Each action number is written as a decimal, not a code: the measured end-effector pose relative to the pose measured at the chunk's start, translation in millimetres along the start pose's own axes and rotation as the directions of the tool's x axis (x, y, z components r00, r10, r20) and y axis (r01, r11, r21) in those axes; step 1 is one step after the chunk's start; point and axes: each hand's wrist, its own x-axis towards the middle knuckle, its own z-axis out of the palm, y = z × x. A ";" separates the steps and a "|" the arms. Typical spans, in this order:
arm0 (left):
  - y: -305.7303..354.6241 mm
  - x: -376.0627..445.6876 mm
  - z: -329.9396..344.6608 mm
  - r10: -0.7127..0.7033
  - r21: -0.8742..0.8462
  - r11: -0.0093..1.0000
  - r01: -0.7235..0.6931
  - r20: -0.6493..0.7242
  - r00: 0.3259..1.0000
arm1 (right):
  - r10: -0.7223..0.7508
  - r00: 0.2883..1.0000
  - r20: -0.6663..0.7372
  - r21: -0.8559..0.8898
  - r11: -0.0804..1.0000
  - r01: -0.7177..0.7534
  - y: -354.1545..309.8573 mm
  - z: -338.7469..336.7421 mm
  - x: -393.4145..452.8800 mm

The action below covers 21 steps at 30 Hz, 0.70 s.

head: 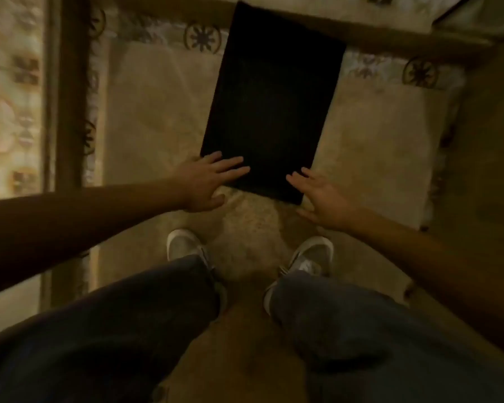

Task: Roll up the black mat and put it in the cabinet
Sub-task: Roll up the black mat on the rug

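Observation:
The black mat (271, 100) lies flat and unrolled on a pale patterned carpet, its long side running away from me. My left hand (210, 181) rests with spread fingers on the mat's near left corner. My right hand (320, 196) hovers open, palm partly up, at the mat's near right corner, its fingertips at the mat's edge. Neither hand grips anything. No cabinet is visible.
The carpet (157, 112) has a brown border with round dark ornaments. My two feet in light sneakers (184, 245) stand just behind the mat's near edge, with my dark trouser legs below. A patterned floor (9, 97) lies to the left.

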 end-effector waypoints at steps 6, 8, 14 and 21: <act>-40.2 70.4 61.4 0.082 0.167 0.983 -0.077 -0.026 0.996 | -0.179 0.984 -0.006 -0.128 0.976 0.177 35.9 67.2 58.3; -51.6 84.9 77.4 0.124 0.234 0.966 -0.112 -0.038 0.992 | -0.215 0.976 -0.048 -0.152 0.967 0.205 42.3 84.3 67.5; -68.8 86.4 109.5 0.264 0.396 0.907 -0.146 -0.263 0.928 | -0.336 0.909 -0.245 -0.296 0.919 0.260 69.7 106.0 89.8; -69.0 84.4 107.2 0.349 0.411 0.893 -0.183 -0.376 0.859 | -0.396 0.856 -0.332 -0.335 0.898 0.285 74.1 106.1 76.8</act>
